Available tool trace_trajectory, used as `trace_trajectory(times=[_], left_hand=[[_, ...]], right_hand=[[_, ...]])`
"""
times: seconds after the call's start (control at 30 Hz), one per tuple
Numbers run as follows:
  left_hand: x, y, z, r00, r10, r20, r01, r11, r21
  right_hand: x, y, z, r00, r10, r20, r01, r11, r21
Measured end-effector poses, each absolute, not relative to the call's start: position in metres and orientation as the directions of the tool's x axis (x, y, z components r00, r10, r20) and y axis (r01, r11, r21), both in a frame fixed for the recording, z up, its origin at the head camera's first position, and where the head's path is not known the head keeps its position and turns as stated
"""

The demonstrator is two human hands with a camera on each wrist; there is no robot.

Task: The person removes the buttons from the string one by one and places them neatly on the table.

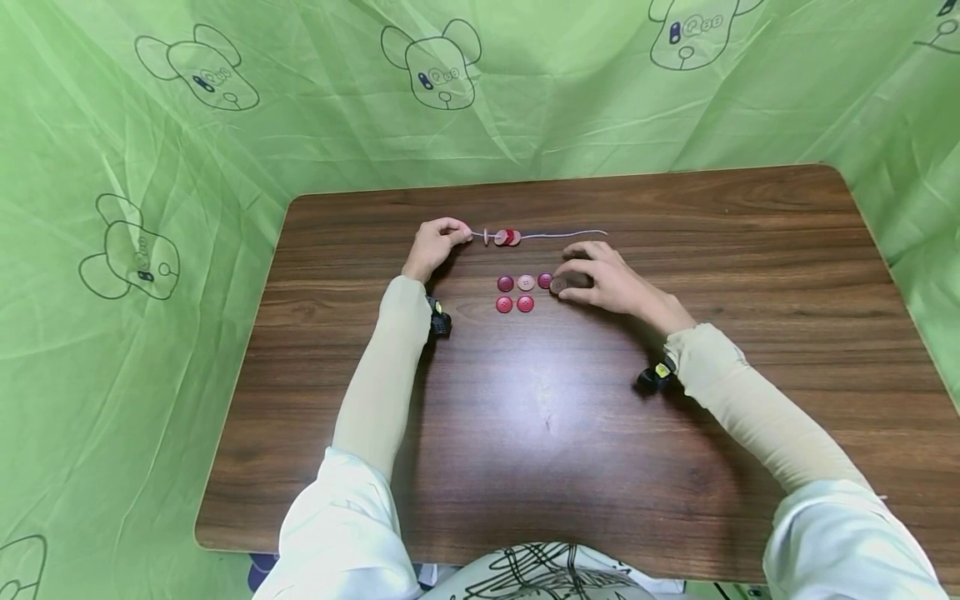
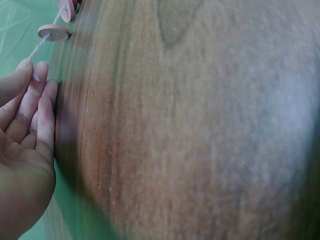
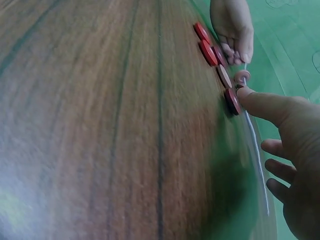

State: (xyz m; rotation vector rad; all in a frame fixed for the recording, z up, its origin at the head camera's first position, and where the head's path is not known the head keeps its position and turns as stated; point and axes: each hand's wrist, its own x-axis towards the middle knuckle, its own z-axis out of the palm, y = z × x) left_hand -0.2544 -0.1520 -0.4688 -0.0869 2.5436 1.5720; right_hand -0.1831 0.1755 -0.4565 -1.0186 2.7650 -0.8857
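Note:
My left hand pinches one end of a pale string between thumb and forefinger. Threaded on that string close to the hand is a thin pink button; a cluster of pink and red buttons follows further right. The rest of the string trails loose across the table. My right hand has a dark brown button between thumb and forefinger, right beside a maroon button. In the right wrist view the thumb tip hides most of that brown button, and the forefinger is out of sight.
Loose buttons lie in two rows: a maroon button and a pink button behind, two red buttons in front. They rest on a brown wooden table. Green cloth hangs beyond the table's far edge.

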Motion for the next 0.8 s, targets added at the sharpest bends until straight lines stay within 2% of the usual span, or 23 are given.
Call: trace_trajectory(times=[0.43,0.8], left_hand=[[-0.256,-0.152,-0.47,-0.989,0.028,-0.148,-0.119,0.455,0.882],[-0.254,-0.152,-0.469,-0.989,0.029,-0.142,-0.113,0.461,0.88]], right_hand=[[-0.178,0.167,-0.458,-0.734,-0.671,0.103,-0.622,0.603,-0.5],[-0.176,0.163,-0.459,-0.709,-0.7,0.088,-0.636,0.58,-0.509]])
